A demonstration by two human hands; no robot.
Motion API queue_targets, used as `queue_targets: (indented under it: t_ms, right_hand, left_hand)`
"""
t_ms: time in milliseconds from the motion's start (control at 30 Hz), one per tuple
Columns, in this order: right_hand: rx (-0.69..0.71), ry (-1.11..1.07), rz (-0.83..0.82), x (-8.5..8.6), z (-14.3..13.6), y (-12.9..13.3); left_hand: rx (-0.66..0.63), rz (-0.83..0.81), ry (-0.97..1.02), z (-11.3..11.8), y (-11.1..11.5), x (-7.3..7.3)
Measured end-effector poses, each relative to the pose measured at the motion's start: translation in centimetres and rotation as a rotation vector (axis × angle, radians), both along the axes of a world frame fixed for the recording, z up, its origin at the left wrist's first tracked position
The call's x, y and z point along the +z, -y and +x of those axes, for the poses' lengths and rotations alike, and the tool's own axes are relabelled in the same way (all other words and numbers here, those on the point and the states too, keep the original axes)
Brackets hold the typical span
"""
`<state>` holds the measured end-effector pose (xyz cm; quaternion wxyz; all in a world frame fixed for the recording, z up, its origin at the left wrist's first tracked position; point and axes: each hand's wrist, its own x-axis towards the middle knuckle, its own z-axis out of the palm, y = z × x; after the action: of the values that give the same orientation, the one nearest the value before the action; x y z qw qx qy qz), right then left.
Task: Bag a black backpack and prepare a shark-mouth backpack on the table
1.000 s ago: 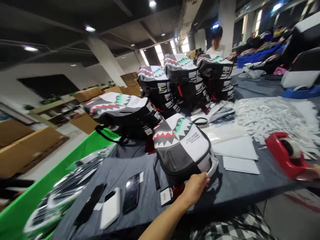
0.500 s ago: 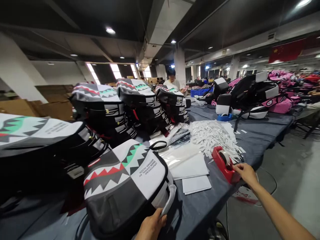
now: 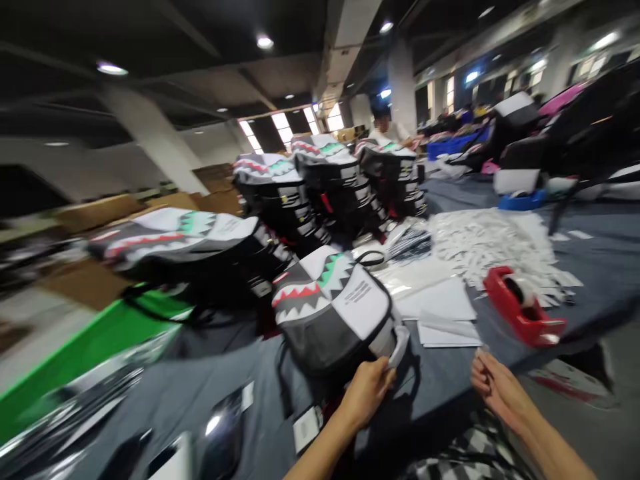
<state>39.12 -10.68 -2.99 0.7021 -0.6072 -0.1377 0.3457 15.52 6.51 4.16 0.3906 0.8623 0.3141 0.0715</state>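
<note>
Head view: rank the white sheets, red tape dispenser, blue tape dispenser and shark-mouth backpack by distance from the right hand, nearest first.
From the right hand:
1. White sheets, just beyond it on the table.
2. Red tape dispenser, ahead and to the right; close to the sheets' distance.
3. Shark-mouth backpack, across to the left, held by the left hand.
4. Blue tape dispenser, far back.

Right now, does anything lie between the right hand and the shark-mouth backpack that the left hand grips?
Nothing visible does. Only bare grey table cover separates the right hand from the backpack, which the left hand grips at its near edge.
</note>
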Motion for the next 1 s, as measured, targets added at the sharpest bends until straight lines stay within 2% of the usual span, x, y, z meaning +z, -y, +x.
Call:
queue_targets:
  t_ms: [67, 133, 233, 433, 500, 633, 867, 1000]
  right_hand:
    - [0.249, -0.066, 0.053, 0.5, -4.6, -2.3]
    - [0.418, -0.066, 0.099, 1.1, -7.9, -3.9]
    - [0.451, 0.018, 0.103, 1.2, -10.0, -5.8]
    - [0.445, 0.068, 0.077, -0.7, -10.6, -8.2]
    - [0.465, 0.065, 0.059, -1.0, -10.7, -8.4]
    - [0.509, 0.053, 0.037, -1.2, -10.6, -8.6]
    - [0.520, -0.067, 0.047, -1.5, -10.5, -10.4]
    - [0.517, -0.219, 0.078, -0.9, -10.9, -8.8]
  left_hand:
    - [-0.050, -0.025, 0.006, -0.1, -0.1, 0.9]
    - [-0.039, -0.101, 0.027, -0.2, -0.2, 1.3]
    - [0.010, -0.173, 0.047, -0.3, 0.0, 1.3]
    - [0.107, -0.020, 0.017, 0.2, 0.5, 0.6]
    - [0.103, -0.050, 0.030, 0.3, 0.4, 0.3]
    - [0.050, -0.152, 0.076, 0.4, 0.2, 0.0]
    - [0.005, -0.055, -0.003, 0.1, 0.5, 0.5]
    - [0.022, -0.029, -0.024, 0.1, 0.7, 0.6]
